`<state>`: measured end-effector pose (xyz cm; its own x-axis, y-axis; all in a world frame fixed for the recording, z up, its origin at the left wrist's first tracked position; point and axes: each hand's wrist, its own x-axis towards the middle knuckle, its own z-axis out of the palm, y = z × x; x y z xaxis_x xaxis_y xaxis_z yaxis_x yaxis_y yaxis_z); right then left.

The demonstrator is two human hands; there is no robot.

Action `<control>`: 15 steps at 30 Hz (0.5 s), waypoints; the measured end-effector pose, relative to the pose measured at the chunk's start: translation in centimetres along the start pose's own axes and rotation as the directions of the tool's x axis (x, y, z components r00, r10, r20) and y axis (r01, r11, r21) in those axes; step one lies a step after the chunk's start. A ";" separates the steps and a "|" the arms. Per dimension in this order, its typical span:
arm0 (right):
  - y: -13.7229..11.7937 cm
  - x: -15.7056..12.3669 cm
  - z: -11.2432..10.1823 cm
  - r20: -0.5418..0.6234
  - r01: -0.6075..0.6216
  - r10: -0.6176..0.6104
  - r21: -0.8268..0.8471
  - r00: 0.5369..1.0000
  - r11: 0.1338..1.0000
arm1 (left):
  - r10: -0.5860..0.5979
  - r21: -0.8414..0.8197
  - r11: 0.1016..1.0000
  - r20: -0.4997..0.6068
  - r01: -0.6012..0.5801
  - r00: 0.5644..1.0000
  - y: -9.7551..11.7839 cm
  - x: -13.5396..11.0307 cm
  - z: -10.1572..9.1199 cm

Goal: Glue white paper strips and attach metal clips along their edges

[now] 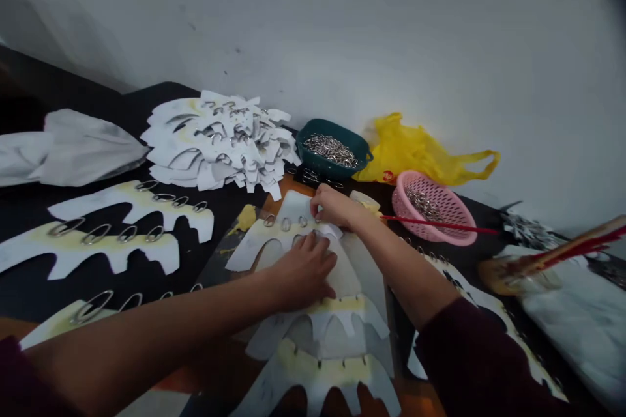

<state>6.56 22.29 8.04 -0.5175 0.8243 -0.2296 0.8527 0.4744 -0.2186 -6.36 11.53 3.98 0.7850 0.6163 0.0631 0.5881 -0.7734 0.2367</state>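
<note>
Head view looks down on a dark table [92,78] where the work appears partly along. The white scalloped cut-out [288,244] beneath the hands carries a row of small metal rings [285,224] along its upper edge. To its left lies a yellow-stained cut-out [112,251] with a similar row of rings, and a heaped stack of cut-outs [220,143] sits beyond it, rings showing among the layers. How many pieces in that stack remain without rings cannot be told. Behind the white scalloped cut-out, a green basket [317,166] holds a mound of loose rings, and a pink plastic basket [440,228] to its right holds more, so a supply remains. A yellow plastic bag [415,153] lies between those baskets, against the wall.

The left hand [304,272] rests flat on the white scalloped cut-out, fingers spread and pressing down, its arm stretched in from the lower left. The right hand [332,205] sits at the far edge of the same piece, fingers curled together, wrist slightly raised, its arm coming in from the lower right. Whether those fingers pinch a ring cannot be told.
</note>
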 end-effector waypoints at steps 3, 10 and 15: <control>0.4 0.4 0.1 0.025 0.031 -0.031 0.006 0.999 0.999 | 0.011 -0.017 1.000 -0.023 -0.012 1.000 -0.4 0.0 0.3; 1.6 1.4 1.7 -0.042 0.058 -0.058 0.013 0.997 0.998 | 0.016 -0.039 0.999 -0.039 -0.018 0.999 -0.5 0.5 0.3; 1.7 1.4 2.1 -0.074 0.057 -0.056 0.012 0.996 0.998 | -0.017 -0.024 1.000 -0.057 0.016 0.998 -0.6 1.4 0.6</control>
<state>7.12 23.66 5.37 -0.5575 0.8172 -0.1461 0.8210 0.5167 -0.2427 -5.43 12.76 3.33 0.7625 0.6369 0.1140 0.5956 -0.7598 0.2607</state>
